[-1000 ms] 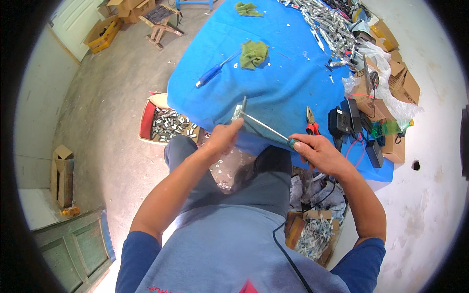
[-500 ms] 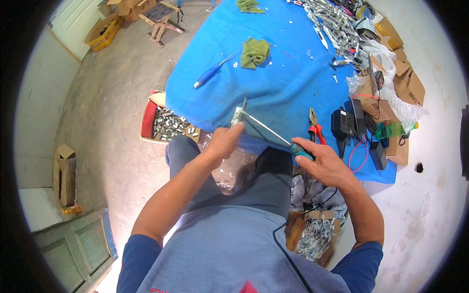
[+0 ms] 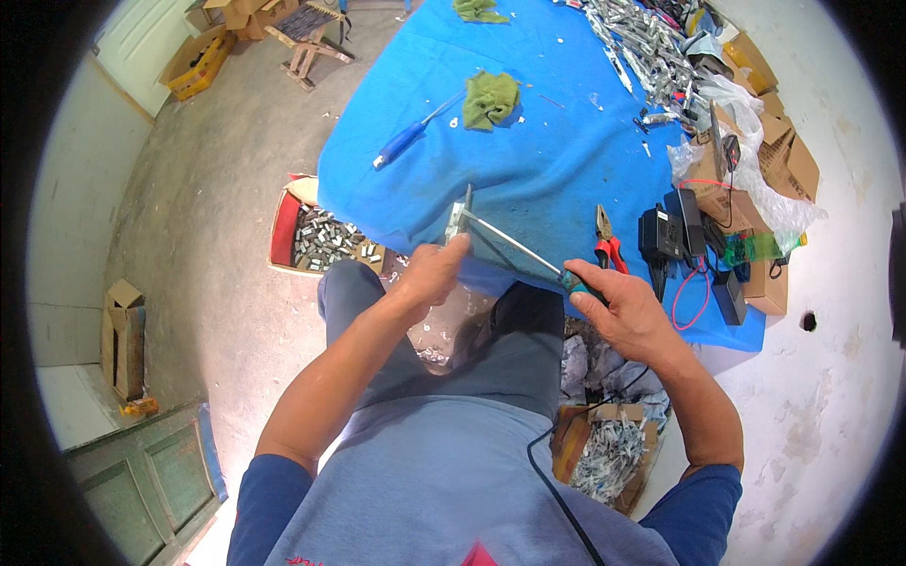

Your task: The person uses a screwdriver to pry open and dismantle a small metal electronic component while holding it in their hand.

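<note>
My left hand [image 3: 434, 275] is closed on a small silvery metal part [image 3: 456, 219] at the near edge of the blue cloth. My right hand [image 3: 618, 309] is wrapped round the teal handle of a screwdriver [image 3: 517, 244], whose long shaft points up and left. Its tip meets the metal part just above my left fingers. A thin dark piece [image 3: 469, 195] sticks up beside the part; its kind I cannot make out. Right of the shaft lie pliers [image 3: 608, 247] with red and black handles.
The blue cloth [image 3: 377, 203] carries a blue-handled screwdriver [image 3: 401, 145], green rags [image 3: 491, 99], black adapters [image 3: 661, 236] and a heap of metal parts [image 3: 651, 61]. Left of my knee, a red-edged box [image 3: 286, 231] holds small metal pieces. Another box [image 3: 604, 462] with shiny scraps stands lower right.
Both hands keep nearly the same pose, with the screwdriver tip still at the metal part. My right fingers have shifted slightly round the handle. The whole view has moved very slightly.
</note>
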{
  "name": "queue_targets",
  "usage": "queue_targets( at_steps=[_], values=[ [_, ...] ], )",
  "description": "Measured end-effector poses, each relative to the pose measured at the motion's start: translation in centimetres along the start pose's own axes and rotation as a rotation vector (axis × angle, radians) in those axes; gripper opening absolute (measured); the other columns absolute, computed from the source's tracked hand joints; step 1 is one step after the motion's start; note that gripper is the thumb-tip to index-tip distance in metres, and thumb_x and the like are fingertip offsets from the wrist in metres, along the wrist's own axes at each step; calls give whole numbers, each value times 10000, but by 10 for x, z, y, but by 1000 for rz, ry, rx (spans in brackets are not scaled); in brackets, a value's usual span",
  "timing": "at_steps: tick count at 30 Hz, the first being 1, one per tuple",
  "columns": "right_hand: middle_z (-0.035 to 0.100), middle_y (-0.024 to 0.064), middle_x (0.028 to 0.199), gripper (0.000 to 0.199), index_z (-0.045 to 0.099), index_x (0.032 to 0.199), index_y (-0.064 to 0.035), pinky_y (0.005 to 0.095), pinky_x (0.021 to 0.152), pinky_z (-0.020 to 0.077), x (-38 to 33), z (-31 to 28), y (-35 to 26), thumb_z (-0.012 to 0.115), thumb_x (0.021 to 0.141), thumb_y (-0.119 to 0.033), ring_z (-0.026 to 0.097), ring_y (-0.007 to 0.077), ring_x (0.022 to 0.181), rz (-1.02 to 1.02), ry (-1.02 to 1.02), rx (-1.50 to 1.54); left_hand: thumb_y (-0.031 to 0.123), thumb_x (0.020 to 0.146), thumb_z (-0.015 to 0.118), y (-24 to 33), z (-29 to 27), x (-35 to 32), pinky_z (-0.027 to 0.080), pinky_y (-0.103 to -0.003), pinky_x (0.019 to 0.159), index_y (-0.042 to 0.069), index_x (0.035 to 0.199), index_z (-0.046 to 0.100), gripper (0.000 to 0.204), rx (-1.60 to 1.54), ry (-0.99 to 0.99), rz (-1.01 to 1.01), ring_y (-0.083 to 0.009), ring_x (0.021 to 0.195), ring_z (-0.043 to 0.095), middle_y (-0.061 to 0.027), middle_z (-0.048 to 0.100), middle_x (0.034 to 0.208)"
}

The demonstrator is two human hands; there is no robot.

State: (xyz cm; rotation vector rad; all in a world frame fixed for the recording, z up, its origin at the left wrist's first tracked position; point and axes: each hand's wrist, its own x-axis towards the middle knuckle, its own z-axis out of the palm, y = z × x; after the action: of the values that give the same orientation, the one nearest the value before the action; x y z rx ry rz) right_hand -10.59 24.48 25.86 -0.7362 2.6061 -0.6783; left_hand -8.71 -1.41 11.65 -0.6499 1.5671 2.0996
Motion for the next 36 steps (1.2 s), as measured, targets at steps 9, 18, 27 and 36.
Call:
queue_targets(
  at_steps=[9,18,27,36],
  values=[
    [663,213,944,390,575,1286,-69,422,784,497,7,-2,11,610,925,-211,637,394,898,-81,2,0,503,963,541,-2,2,3,165,-276,428,196,584,350,524,33,9,20,-72,457,220,67,269,541],
    [643,147,844,367,584,1256,-36,353,751,496,21,-28,-10,581,947,-232,637,264,789,141,-215,130,501,961,548,-2,1,4,189,-283,418,157,583,399,532,107,42,37,-81,448,265,44,330,542],
    [625,26,836,353,592,1278,-24,245,661,468,8,4,10,594,964,-185,545,88,721,152,-59,232,492,957,528,0,2,7,204,-288,430,128,618,420,510,105,3,11,-90,465,275,30,347,562],
    [665,195,858,420,551,1301,-43,393,716,501,0,8,0,616,933,-236,653,368,790,87,-31,73,467,954,516,-1,-7,5,190,-302,424,126,608,407,498,39,-86,-10,-91,448,254,36,325,548]
  ],
)
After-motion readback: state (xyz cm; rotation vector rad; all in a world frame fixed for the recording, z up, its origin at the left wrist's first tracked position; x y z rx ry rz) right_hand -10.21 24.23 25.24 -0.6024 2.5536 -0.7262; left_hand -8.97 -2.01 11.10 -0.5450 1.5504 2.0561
